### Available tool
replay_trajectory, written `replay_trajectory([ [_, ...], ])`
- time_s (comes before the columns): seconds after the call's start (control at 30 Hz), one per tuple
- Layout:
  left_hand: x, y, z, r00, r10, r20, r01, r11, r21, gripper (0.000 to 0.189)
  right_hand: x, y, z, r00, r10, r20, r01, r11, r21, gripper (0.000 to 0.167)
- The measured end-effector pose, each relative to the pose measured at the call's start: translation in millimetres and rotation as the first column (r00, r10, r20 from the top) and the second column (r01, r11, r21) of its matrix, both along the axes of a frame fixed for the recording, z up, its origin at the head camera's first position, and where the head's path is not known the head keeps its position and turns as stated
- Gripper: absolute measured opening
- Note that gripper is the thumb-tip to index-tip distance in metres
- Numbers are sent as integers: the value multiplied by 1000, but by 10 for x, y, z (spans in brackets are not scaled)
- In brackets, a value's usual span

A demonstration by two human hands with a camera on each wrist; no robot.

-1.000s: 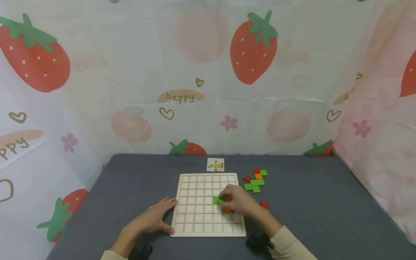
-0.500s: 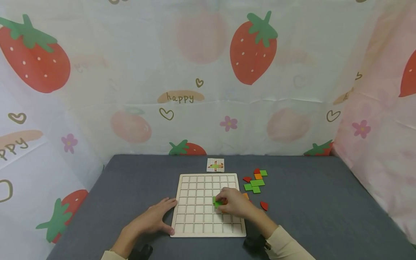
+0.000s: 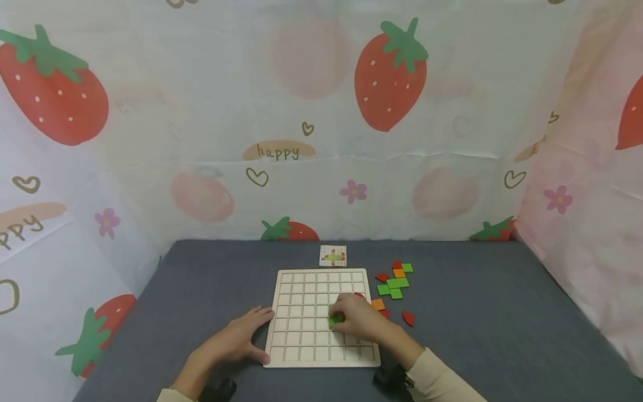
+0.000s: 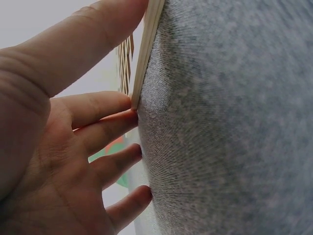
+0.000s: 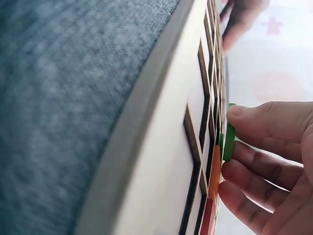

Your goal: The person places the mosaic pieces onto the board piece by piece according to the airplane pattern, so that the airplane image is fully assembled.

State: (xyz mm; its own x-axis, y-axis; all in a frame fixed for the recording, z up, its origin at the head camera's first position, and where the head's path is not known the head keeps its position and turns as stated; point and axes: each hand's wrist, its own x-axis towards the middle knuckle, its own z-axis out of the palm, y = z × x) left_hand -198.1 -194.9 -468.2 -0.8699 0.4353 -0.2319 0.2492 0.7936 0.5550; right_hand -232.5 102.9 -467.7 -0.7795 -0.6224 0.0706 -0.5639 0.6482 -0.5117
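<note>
A pale wooden grid board (image 3: 293, 335) lies flat on the table. My left hand (image 3: 236, 335) rests at its left side, fingers spread, with thumb and fingertips against the edge; the left wrist view shows the straight fingers (image 4: 110, 129). Over the right half of the grid, my right hand (image 3: 359, 319) pinches a green square tile (image 5: 229, 139) between thumb and fingers, standing on edge close over the board. Under that hand, an orange tile (image 5: 214, 171) and a red tile (image 5: 207, 218) sit in the grid. A red piece (image 3: 359, 294) peeks out behind the knuckles.
Right of the board lie loose pieces, among them green tiles (image 3: 398, 283), an orange square (image 3: 399, 273) and a red piece (image 3: 408, 318). Another orange tile (image 3: 378, 304) is near the board's right edge. A small pattern card (image 3: 333, 255) lies behind the board. Printed curtains surround the table.
My right hand has shifted a little left and nearer to me with the green tile, uncovering a red piece on the board and an orange tile at its right. The left hand stays put.
</note>
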Motion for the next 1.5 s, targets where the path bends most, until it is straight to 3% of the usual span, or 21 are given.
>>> replay_trajectory([
  [0.43, 14, 2, 15, 1000, -3, -5, 3, 1000, 2, 96, 33, -46, 14, 997, -2, -80, 8, 997, 70, 13],
  [1.03, 12, -2, 17, 1000, -14, -6, 14, 1000, 9, 97, 31, -35, 4, 994, 19, -107, -11, 997, 75, 12],
  [1.3, 19, -9, 4, 1000, -18, -7, 19, 1000, 12, 97, 5, 26, 3, 999, 35, -26, -36, 999, -14, 16],
  [1.5, 17, -7, 3, 1000, -16, -10, 16, 1000, 11, 97, -62, 88, -19, 999, 10, 37, -8, 998, -63, 19],
])
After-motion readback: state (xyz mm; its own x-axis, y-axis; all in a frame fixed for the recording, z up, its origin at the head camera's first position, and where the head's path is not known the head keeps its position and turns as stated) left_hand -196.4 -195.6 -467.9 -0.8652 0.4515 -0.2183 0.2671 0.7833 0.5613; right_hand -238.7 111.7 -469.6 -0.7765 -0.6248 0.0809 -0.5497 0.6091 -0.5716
